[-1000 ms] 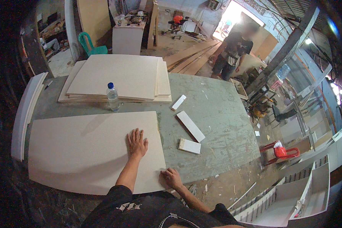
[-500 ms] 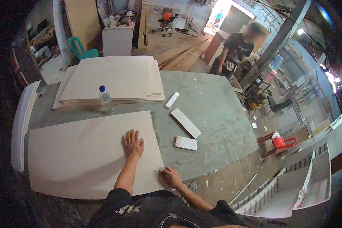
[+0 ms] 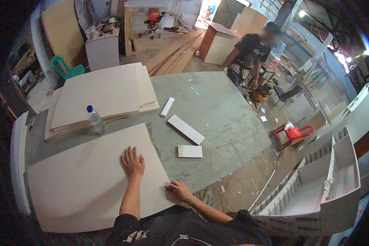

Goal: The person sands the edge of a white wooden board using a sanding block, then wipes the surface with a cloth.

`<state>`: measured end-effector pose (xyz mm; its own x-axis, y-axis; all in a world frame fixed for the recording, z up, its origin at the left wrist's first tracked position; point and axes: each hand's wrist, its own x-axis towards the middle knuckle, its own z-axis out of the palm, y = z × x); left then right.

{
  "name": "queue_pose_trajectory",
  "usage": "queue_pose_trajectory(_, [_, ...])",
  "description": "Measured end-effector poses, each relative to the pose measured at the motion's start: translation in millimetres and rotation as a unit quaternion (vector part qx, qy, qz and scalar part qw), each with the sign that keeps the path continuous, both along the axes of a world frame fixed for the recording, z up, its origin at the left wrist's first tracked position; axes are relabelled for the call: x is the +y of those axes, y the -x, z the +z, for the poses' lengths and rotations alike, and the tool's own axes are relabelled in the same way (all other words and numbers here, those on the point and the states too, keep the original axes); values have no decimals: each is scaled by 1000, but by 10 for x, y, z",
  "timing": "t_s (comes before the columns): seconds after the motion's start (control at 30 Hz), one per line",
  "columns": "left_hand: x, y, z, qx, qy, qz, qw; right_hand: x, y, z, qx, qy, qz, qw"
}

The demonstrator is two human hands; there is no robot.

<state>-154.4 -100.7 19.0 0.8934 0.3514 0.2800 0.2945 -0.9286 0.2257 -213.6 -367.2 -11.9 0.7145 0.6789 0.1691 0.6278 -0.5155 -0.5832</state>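
Note:
A large pale board (image 3: pixel 82 180) lies on the grey-green worktable in front of me. My left hand (image 3: pixel 133 163) rests flat on it near its right side, fingers spread. At the board's right edge, close to my body, my right hand (image 3: pixel 178 190) is closed with its fingers curled together. Whatever is in those fingers, if anything, is too small to make out. To the right of the board lie a short white block (image 3: pixel 190 151), a longer white strip (image 3: pixel 186 129) and a small narrow strip (image 3: pixel 167 107).
Beyond the board stand a clear bottle with a blue cap (image 3: pixel 96 120) and a stack of pale boards (image 3: pixel 100 90). A person (image 3: pixel 248 57) stands past the worktable's (image 3: pixel 221 110) far right corner. A red chair (image 3: pixel 295 133) and white shelving panels (image 3: pixel 315 186) are to the right.
My view has turned, so the scene sits further left and tilted. Both hands keep their places on the board. The person at the far right has moved an arm lower.

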Motion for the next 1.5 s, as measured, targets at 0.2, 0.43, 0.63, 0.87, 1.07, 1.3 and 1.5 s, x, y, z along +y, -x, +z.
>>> queue_pose_trajectory(0.2, [4, 100, 105, 93, 8, -3, 996, 26, 157, -98, 47, -90, -11, 995])
queue_pose_trajectory(0.43, [280, -218, -145, 57, -55, -42, 996, -6, -40, -17, 120, -59, -41, 990])
queue_pose_trajectory(0.63, [593, -920, -287, -71, 21, -76, 994, -64, 69, 274, 43, -12, -59, 997])
queue_pose_trajectory(0.87, [842, -1660, -626, -141, -32, -57, 988, 56, 225, 214, 8, -27, -141, 990])
queue_pose_trajectory(1.07, [677, -1629, -424, -23, 41, 5, 999, 117, 182, 96, 60, -57, -202, 976])
queue_pose_trajectory(1.3, [753, -1702, -529, -18, 35, -3, 999, 211, 98, 70, 89, -48, -211, 972])
queue_pose_trajectory(1.5, [762, -1725, -557, 4, 47, 2, 999, 176, 122, 227, 112, -21, -203, 973])
